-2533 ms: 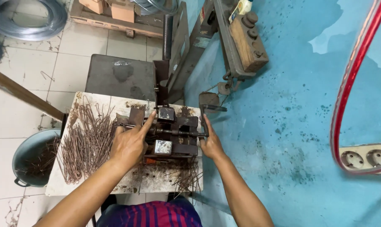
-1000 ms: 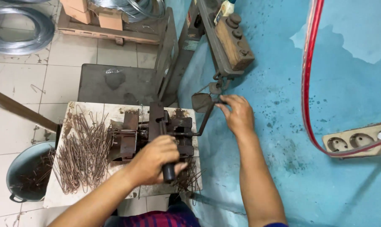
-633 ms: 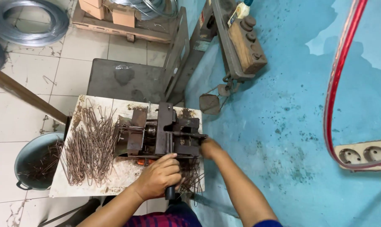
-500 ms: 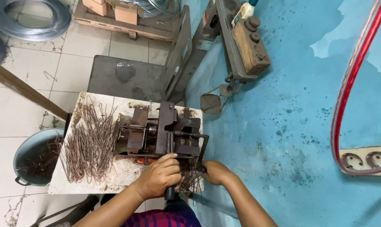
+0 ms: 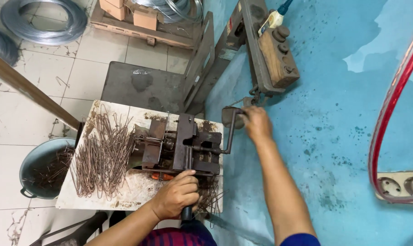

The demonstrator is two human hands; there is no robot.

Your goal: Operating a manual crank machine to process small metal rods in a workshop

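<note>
A dark metal bending jig (image 5: pixel 177 148) is bolted on a small white worktable (image 5: pixel 138 187). My left hand (image 5: pixel 177 198) is closed around the black lever handle (image 5: pixel 187 212) at the jig's near side. My right hand (image 5: pixel 256 123) grips the crank handle (image 5: pixel 230 132) at the jig's right end, raised to the far side. A heap of bent rusty wire pieces (image 5: pixel 101 155) lies on the table left of the jig. More wire pieces (image 5: pixel 211 196) sit by the front right corner, next to my left hand.
A blue-grey pan (image 5: pixel 44 168) with wire pieces stands on the tiled floor at the left. Coils of wire (image 5: pixel 47 23) lie at the back left. A blue wall (image 5: pixel 329 136) with a wooden switch block (image 5: pixel 277 50), a red hose (image 5: pixel 393 109) and sockets (image 5: pixel 400 187) runs along the right.
My right hand has swung the crank from the near side up to the far side. My left hand stays on the lever handle.
</note>
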